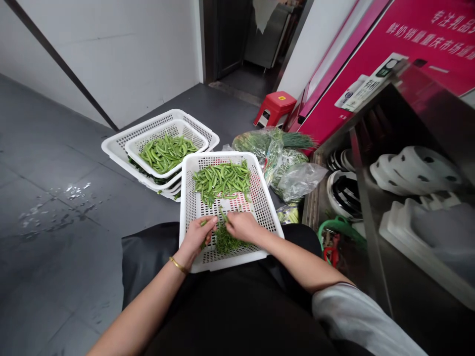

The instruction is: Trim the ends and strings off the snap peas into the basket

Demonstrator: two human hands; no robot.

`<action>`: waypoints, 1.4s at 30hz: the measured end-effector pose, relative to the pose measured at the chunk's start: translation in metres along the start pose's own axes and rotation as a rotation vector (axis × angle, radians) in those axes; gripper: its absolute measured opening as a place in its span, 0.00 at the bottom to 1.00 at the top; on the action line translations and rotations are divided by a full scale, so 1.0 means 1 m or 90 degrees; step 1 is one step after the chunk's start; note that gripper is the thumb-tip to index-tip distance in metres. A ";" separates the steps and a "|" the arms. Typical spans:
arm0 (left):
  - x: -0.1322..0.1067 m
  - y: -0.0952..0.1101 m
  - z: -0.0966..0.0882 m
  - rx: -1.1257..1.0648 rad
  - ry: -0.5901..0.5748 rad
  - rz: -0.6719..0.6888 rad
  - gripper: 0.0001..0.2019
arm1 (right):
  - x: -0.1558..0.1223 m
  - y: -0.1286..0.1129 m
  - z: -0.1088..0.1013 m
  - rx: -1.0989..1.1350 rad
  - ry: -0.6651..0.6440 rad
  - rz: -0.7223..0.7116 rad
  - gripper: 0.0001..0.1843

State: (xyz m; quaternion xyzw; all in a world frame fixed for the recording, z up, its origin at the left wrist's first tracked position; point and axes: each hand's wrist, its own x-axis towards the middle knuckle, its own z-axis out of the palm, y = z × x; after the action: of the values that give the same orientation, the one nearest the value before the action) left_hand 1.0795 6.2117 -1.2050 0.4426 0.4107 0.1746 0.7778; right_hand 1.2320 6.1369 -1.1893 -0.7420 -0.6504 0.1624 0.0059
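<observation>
Though askew, "有机" on white label beyond green pods

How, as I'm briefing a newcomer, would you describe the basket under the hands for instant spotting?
Start at the dark-clothed lap. On it rests a white, perforated rectangular basket, with the left hand and right hand over it. Unlike the baskets stacked on the floor, it holds pods at the far end, a finer green heap nearer.

Gold bangle, grey sleeve, black garment
</observation>
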 end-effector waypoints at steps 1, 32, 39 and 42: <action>0.000 -0.003 0.001 0.028 -0.005 0.015 0.17 | -0.009 -0.011 0.000 -0.025 0.018 -0.046 0.15; -0.044 0.009 0.015 -0.162 -0.051 0.020 0.13 | -0.051 -0.001 -0.027 0.014 0.263 -0.057 0.18; -0.046 0.025 -0.004 0.028 0.031 0.162 0.13 | -0.051 0.010 -0.043 0.121 0.261 -0.022 0.14; -0.048 0.025 -0.002 0.075 0.006 0.178 0.12 | -0.038 -0.011 -0.030 0.089 0.166 -0.132 0.14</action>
State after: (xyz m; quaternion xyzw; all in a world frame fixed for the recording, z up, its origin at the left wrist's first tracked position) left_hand 1.0509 6.1961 -1.1617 0.5391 0.3585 0.2589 0.7168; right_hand 1.2248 6.1077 -1.1493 -0.6835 -0.7043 0.1083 0.1584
